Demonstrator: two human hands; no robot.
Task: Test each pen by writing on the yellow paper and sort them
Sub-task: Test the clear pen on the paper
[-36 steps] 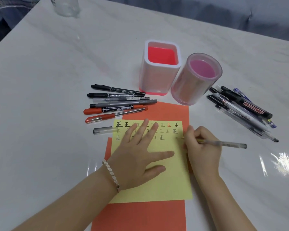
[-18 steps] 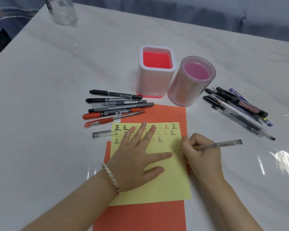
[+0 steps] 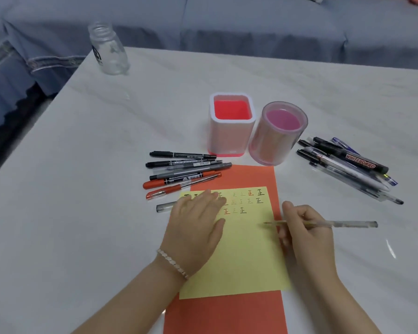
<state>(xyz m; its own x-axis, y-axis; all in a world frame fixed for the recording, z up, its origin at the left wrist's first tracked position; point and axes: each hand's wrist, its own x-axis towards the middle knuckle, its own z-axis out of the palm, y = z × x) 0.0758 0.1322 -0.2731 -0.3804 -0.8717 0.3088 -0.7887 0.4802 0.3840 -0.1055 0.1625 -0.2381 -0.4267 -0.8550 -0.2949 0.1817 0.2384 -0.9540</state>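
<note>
White table (image 3: pixel 94 189) carries the yellow paper (image 3: pixel 246 256); the left hand (image 3: pixel 196 227) lies flat on it, probably to stop sliding, while the right hand (image 3: pixel 307 230) pinches a clear pen (image 3: pixel 343 224), tip over the paper for writing.

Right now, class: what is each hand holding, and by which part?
The right hand grips the clear pen by its front end, just behind the tip. The left hand holds nothing; it rests flat on the yellow paper.
</note>
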